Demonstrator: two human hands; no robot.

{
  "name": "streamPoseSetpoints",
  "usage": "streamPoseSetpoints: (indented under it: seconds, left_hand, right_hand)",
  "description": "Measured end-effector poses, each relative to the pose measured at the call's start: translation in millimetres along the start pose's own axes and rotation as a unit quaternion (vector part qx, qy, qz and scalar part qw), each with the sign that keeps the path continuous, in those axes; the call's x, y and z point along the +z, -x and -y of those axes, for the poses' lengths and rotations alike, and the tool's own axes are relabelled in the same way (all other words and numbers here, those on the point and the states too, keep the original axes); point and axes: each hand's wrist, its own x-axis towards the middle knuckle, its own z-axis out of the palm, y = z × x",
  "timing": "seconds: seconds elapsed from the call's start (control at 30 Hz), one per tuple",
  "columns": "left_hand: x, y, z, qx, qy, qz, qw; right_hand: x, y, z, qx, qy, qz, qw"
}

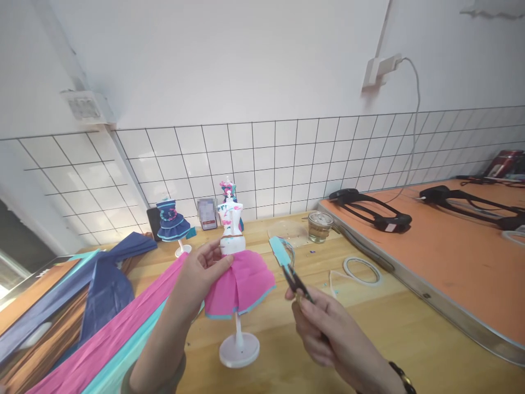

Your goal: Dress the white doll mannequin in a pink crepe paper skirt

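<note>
A small white dress form (233, 243) on a round stand wears a pink skirt (254, 279) with a light blue hem. My left hand (205, 273) pinches the skirt's waist against the form, its thumb in front and fingers behind. In my right hand (324, 323) is a pair of black tweezers (298, 283), gripped with their tips up and to the left. A light blue strip (279, 251) is caught at the tweezer tips, apart from the skirt's right side. The strip's material is hard to tell.
Another form in a blue tiered dress (169, 219) stands at the back left, near a phone (207, 214). Long coloured sheets (135, 312) cover the left side. A glass jar (320, 225) and a tape roll (361, 272) lie before an orange board (459, 262) with black frames (373, 210).
</note>
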Motion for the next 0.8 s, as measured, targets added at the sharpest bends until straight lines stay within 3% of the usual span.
streamPoseSetpoints:
  seconds: [0.1,0.17,0.27,0.47,0.8]
  left_hand:
    - [-1.1,3,-3,-0.027,0.011,0.083,0.996]
    - [0.0,5,-4,-0.037,0.017,0.123,0.992]
    - [3.0,9,-7,-0.057,0.019,0.179,0.982]
    - [4.5,8,-7,-0.083,0.005,0.233,0.969]
    - [7.0,4,1,-0.069,-0.106,0.246,0.961]
  right_hand:
    - [-12,-10,6,-0.078,0.117,-0.097,0.985]
    - [-16,-17,12,-0.116,0.195,-0.127,0.966]
    - [-20,-25,16,-0.135,0.259,-0.089,0.952]
    - [-30,-29,7,-0.055,0.271,0.027,0.961]
    - [-35,-6,9,-0.028,0.298,0.005,0.954]
